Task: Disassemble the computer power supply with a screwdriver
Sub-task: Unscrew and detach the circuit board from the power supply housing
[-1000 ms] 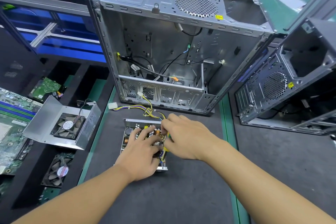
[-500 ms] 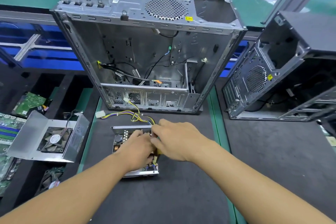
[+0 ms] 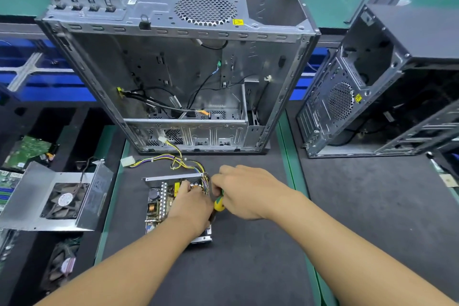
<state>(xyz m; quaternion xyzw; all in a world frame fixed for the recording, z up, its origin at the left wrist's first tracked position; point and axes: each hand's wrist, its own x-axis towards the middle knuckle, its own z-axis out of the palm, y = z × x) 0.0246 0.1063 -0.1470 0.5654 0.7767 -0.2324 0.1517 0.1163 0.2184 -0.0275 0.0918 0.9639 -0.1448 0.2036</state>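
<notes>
The opened power supply (image 3: 159,204) lies on the dark mat, its circuit board and capacitors exposed, with yellow and black wires (image 3: 173,160) running off its far edge. My left hand (image 3: 192,208) rests on the board's right half and covers it. My right hand (image 3: 244,192) grips a screwdriver with a yellow and green handle (image 3: 218,204) at the supply's right edge. The screwdriver's tip is hidden between my hands.
An empty silver computer case (image 3: 178,67) stands open just behind the supply. A second case (image 3: 377,87) stands at the right. The removed cover with its fan (image 3: 62,199) lies at the left, near circuit boards (image 3: 27,149) and another fan (image 3: 62,266).
My right hand has shifted slightly right and the yellow and green handle now shows below it. My left hand stays on the board. The camera view has moved a little.
</notes>
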